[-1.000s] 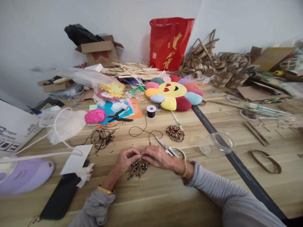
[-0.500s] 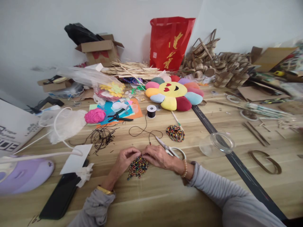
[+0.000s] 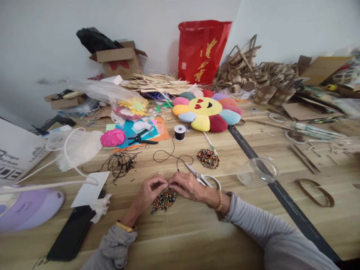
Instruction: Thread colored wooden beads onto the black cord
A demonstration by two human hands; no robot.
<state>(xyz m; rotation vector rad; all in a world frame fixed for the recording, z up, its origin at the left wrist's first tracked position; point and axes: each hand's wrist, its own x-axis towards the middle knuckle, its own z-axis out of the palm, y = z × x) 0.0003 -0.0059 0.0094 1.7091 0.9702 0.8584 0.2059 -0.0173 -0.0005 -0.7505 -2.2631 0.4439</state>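
Fingertips of my left hand point(image 3: 149, 191) and my right hand point(image 3: 188, 186) meet in a pinch just above a small heap of multicoloured beads point(image 3: 164, 200). Between them is a tiny dark speck that looks like a bead. A thin black cord point(image 3: 177, 164) runs from the black cord spool point(image 3: 180, 132), loops on the table and passes under my right fingers, a small reddish bead on it. Scissors point(image 3: 204, 179) lie partly behind my right hand. Beyond them rests a coiled strand of strung beads point(image 3: 208, 158).
Tangled black cord point(image 3: 120, 165), pink yarn point(image 3: 112, 138) and a phone point(image 3: 71, 232) lie to the left. A flower cushion point(image 3: 206, 108) sits behind the spool. On the right are a clear plastic jar point(image 3: 257, 171), a dark strip point(image 3: 292, 210) and a brown band point(image 3: 315, 193).
Both hands stay at the bead heap. The left fingertips have shifted very slightly towards the right hand; all else looks the same.
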